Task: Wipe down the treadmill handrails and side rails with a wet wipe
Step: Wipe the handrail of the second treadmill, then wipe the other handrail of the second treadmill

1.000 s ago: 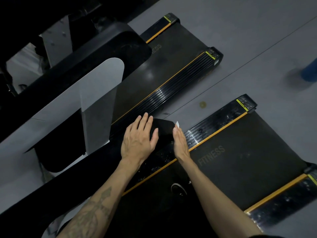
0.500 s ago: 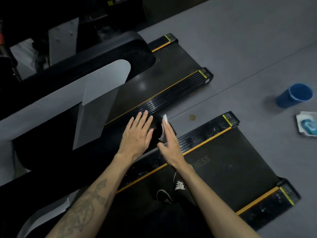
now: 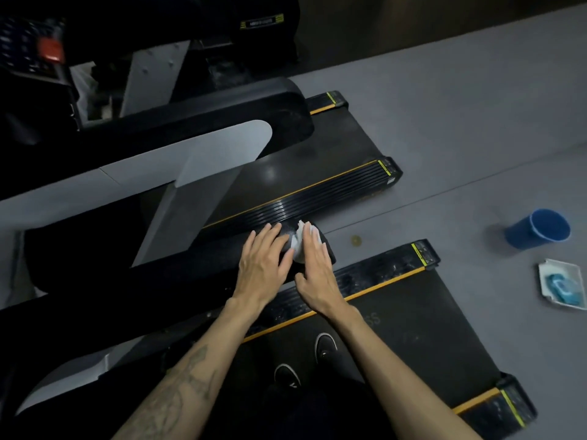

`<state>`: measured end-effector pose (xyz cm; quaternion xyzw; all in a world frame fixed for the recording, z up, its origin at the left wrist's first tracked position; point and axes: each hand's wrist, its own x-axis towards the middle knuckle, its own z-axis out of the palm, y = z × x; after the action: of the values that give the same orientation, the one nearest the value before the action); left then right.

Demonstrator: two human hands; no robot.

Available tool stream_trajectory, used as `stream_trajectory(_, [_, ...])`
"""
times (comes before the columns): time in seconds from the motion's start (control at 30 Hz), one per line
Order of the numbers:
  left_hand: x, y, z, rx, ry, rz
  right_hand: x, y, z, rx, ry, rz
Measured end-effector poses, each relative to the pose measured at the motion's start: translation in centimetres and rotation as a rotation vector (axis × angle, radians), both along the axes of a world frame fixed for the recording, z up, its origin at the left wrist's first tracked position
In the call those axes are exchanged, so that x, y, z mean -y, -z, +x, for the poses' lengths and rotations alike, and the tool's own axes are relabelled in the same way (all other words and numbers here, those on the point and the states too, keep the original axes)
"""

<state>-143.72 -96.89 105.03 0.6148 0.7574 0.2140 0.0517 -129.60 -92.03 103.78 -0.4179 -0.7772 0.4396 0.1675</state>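
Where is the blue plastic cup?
In the head view, the blue plastic cup lies tipped on the grey floor at the right, just above the white wipe packet.

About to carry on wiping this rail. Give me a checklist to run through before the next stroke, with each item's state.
1. Crumpled white wet wipe under the right hand on the rounded end of the black handrail: ok.
2. Left hand flat on the handrail beside the wipe, steadying: ok.
3. Wipe still damp: cannot tell.
4. Black shoes planted on the dark treadmill belt: ok.
5. Blue plastic cup lying tipped on the grey floor, off the treadmill: ok.
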Motion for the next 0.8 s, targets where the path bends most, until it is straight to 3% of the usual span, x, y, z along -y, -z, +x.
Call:
stream_trajectory(0.17, [-1.3, 0.4, 1.3, 0.141, -0.151, 0.015, -0.8, 0.1, 1.0, -0.121, -0.015, 0.037])
stream_trajectory(0.4, [-2.5, 1.2, 2.7, 0.133, -0.290, 0.126, -3.9, 1.5, 3.3, -0.100, -0.141, 0.115])
stream_trajectory(0.67, [-3.2, 0.9, 7.0, -0.073, -0.440, 0.243, -8.9, 1.4, 4.7, -0.132, -0.338, 0.136])
stream_trajectory(0.8, [-3.3, 1.4, 8.3, -0.076, -0.458, 0.232, -10.4, 0.8, 5.0, -0.144, -0.381, 0.147])
